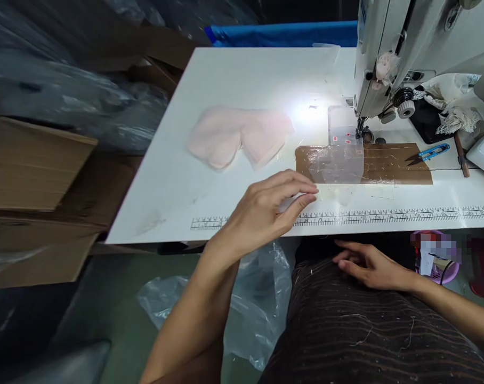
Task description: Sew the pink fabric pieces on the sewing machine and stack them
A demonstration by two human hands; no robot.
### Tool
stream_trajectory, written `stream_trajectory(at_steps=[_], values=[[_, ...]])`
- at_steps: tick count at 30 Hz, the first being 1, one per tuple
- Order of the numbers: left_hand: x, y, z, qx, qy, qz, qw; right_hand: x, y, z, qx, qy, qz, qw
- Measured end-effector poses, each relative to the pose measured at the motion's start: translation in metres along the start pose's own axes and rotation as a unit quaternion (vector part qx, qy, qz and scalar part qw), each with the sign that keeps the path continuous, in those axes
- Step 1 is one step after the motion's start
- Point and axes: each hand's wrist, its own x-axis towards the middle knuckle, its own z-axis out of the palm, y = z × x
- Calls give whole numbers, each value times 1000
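My left hand (272,208) is over the white sewing table near its front edge, beside the brown taped strip (394,162). Its fingers are curved, thumb tip close to the fingertips, and nothing shows between them. On my lap rests my right hand (372,266), fingers loosely apart and holding nothing. Pale pink fabric pieces (222,136), blurred, are at the left of the tabletop (166,197). The sewing machine's presser foot (360,128) stands over a clear plastic sheet (338,160) that overlaps the brown strip.
Blue thread snips (429,153) lie on the strip's right end. A printed ruler (346,217) runs along the front edge. White lace scraps (453,106) are heaped beside the machine (421,42). Cardboard boxes (34,160) and plastic bags stand left. A purple basket (450,272) sits below the table.
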Motion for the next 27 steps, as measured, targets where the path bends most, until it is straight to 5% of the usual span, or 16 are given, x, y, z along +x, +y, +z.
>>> stream_trajectory(at_steps=[4,7,12,17,20,27], values=[[17,-9,11,-21,-31,81,996,48,21,25,166,24,6,986],[22,-10,18,-25,-43,104,993,58,18,32,193,15,-7,981],[16,2,19,-80,-66,106,989,26,13,28,125,20,25,992],[15,21,22,-200,-228,148,941,-10,-8,9,31,33,-38,998],[18,26,26,-179,-294,153,926,-24,-25,-1,-16,45,-64,997],[25,19,29,-125,-235,164,950,-40,-42,-3,-98,150,-154,972]])
